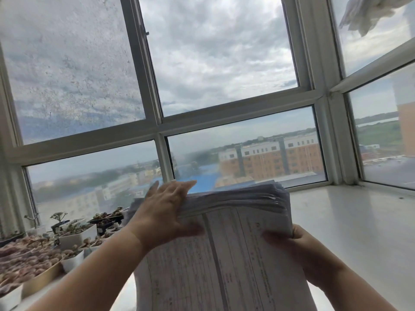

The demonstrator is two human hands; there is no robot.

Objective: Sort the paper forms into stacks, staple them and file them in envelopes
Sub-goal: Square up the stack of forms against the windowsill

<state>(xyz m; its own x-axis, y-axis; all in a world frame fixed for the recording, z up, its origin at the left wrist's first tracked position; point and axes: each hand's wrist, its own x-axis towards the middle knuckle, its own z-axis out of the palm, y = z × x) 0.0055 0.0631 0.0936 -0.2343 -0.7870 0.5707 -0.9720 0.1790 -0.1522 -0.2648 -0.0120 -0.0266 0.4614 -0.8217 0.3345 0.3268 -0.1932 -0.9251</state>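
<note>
The thick stack of paper forms (235,232) sits in the lower middle of the frame, held up in front of me over the white windowsill (348,232), its top sheet printed with lines and columns. My left hand (166,209) lies with straight fingers over the stack's upper left corner, thumb across the top sheet, while my right hand (298,241) grips the right edge with curled fingers. Small potted succulents (74,230) crowd the lower left, and the window (157,120) fills the upper frame.
</note>
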